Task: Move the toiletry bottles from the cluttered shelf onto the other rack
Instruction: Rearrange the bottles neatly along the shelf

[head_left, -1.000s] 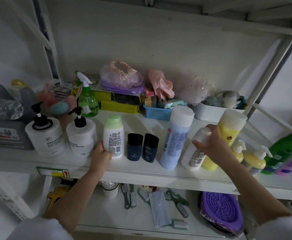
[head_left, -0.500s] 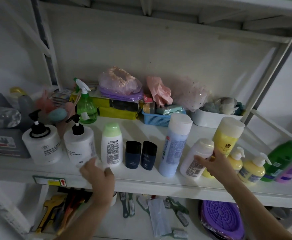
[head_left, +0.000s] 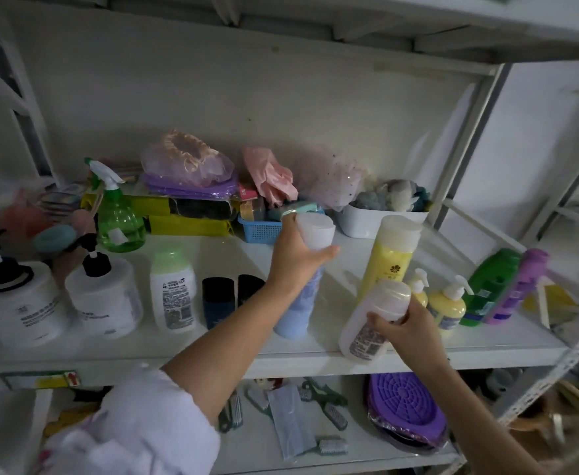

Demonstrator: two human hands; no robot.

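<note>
A white shelf point(head_left: 212, 351) carries a row of toiletry bottles. My left hand point(head_left: 296, 258) is wrapped around the upper part of the tall pale-blue bottle point(head_left: 298, 310), just under its white cap. My right hand point(head_left: 408, 334) grips the small white bottle point(head_left: 372, 320), which tilts at the shelf's front edge. Behind it stands a tall yellow bottle point(head_left: 391, 255). To the left stand two white pump bottles point(head_left: 17, 303), a green-capped white bottle point(head_left: 173, 293) and two dark small bottles point(head_left: 217, 299).
Two small yellow pump bottles point(head_left: 447, 306), a green bottle point(head_left: 490, 282) and a purple bottle point(head_left: 518, 286) stand at the right. A green spray bottle point(head_left: 118, 214), blue basket point(head_left: 260, 229), white tub point(head_left: 367, 224) and bagged items fill the back. Brushes and a purple lid point(head_left: 404, 409) lie below.
My left hand moved right from near the green-capped bottle and took hold of the tall blue bottle. My right hand closed on the small white bottle and tipped it toward the shelf's front edge.
</note>
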